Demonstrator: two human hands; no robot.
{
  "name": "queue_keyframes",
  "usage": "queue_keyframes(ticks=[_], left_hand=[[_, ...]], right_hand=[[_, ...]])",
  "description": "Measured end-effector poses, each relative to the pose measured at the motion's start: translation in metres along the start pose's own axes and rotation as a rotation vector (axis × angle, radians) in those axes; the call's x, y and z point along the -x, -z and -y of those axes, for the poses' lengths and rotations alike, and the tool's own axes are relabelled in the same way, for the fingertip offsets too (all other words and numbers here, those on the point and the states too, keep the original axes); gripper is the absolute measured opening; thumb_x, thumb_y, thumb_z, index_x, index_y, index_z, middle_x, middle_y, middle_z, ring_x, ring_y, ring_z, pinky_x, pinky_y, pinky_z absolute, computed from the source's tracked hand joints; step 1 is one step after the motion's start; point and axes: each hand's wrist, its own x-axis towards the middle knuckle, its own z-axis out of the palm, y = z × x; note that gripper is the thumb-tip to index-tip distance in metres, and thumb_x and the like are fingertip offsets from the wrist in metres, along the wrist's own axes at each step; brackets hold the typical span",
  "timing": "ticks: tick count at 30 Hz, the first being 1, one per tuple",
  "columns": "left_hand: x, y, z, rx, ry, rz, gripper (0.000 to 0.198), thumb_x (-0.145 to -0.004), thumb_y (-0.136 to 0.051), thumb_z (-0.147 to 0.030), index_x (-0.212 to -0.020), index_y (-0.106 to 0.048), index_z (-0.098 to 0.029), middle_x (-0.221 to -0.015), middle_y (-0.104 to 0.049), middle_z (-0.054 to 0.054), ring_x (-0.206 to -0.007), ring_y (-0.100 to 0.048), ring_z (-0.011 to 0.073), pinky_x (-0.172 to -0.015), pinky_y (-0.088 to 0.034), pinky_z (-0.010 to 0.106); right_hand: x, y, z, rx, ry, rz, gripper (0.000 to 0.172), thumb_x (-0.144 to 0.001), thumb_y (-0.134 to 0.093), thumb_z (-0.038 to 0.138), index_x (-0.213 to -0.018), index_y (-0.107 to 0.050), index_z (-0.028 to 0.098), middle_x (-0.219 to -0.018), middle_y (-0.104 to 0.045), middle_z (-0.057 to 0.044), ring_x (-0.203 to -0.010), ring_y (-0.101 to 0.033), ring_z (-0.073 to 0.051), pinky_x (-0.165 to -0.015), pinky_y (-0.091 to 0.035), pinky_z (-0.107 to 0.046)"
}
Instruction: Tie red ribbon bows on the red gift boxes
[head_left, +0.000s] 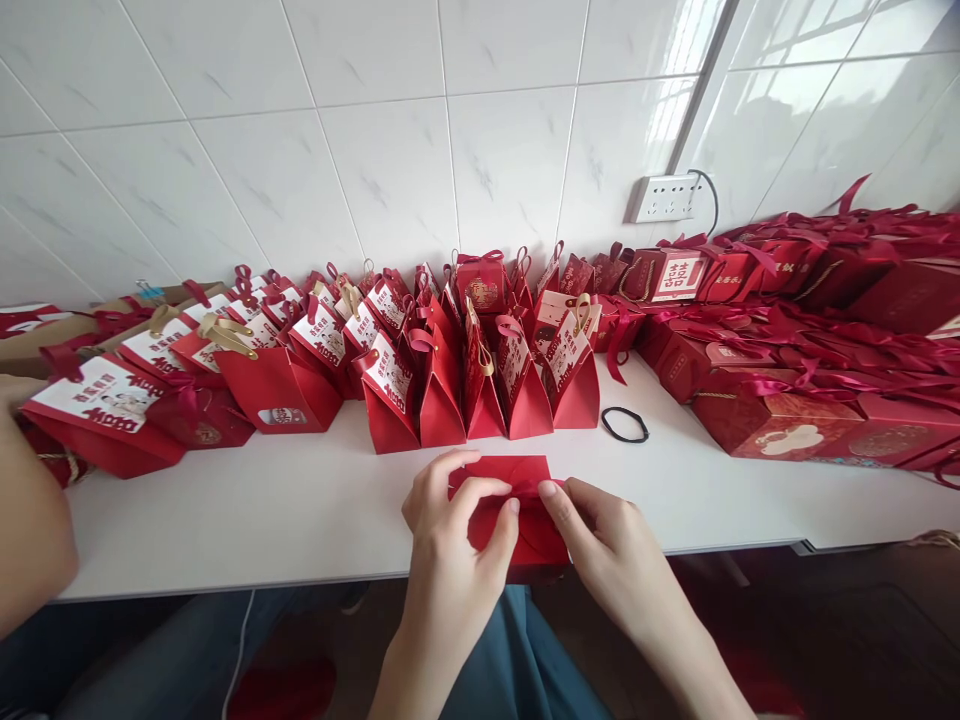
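A small red gift box (517, 475) sits at the near edge of the white table (300, 510). My left hand (450, 525) and my right hand (600, 535) both pinch at its top, fingers closed on the red ribbon or flap at the middle. The box's front is partly hidden behind my fingers.
Rows of red gift bags (420, 370) with ribbons stand behind the box. Piles of red boxes (795, 330) fill the right side. A black hair tie (625, 425) lies on the table. Another person's arm (30, 510) enters at the left edge. A wall socket (664, 197) is on the tiles.
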Motion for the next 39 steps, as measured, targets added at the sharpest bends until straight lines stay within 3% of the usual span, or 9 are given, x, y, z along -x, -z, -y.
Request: queue_keyframes(ticks=[10, 25, 39], left_hand=[[0.005, -0.009, 0.006, 0.022, 0.039, 0.038, 0.015, -0.086, -0.060, -0.018, -0.097, -0.065, -0.027, -0.108, -0.060, 0.004, -0.108, -0.058, 0.0237, -0.095, -0.044, 0.043], [0.005, -0.012, 0.004, 0.036, 0.092, 0.042, 0.010, -0.085, -0.059, -0.018, -0.090, -0.064, -0.024, -0.106, -0.061, 0.005, -0.109, -0.057, 0.0247, -0.096, -0.042, 0.044], [0.005, -0.012, 0.005, 0.049, 0.072, 0.022, 0.012, -0.084, -0.060, -0.016, -0.092, -0.063, -0.025, -0.103, -0.061, 0.004, -0.106, -0.058, 0.0234, -0.095, -0.042, 0.043]], right_hand=[[-0.008, -0.006, 0.007, -0.038, -0.053, -0.004, 0.060, -0.085, -0.036, 0.074, -0.059, -0.043, 0.021, -0.053, -0.041, 0.003, -0.052, -0.033, -0.013, -0.049, -0.027, -0.025], [-0.008, -0.012, 0.003, -0.009, -0.007, -0.096, 0.058, -0.086, -0.040, 0.072, -0.055, -0.039, 0.022, -0.046, -0.037, 0.003, -0.045, -0.032, -0.012, -0.045, -0.027, -0.025], [-0.003, -0.007, -0.002, -0.158, 0.040, -0.037, 0.028, -0.085, -0.051, 0.043, -0.067, -0.044, 0.023, -0.053, -0.038, 0.006, -0.050, -0.035, -0.012, -0.048, -0.031, -0.023]])
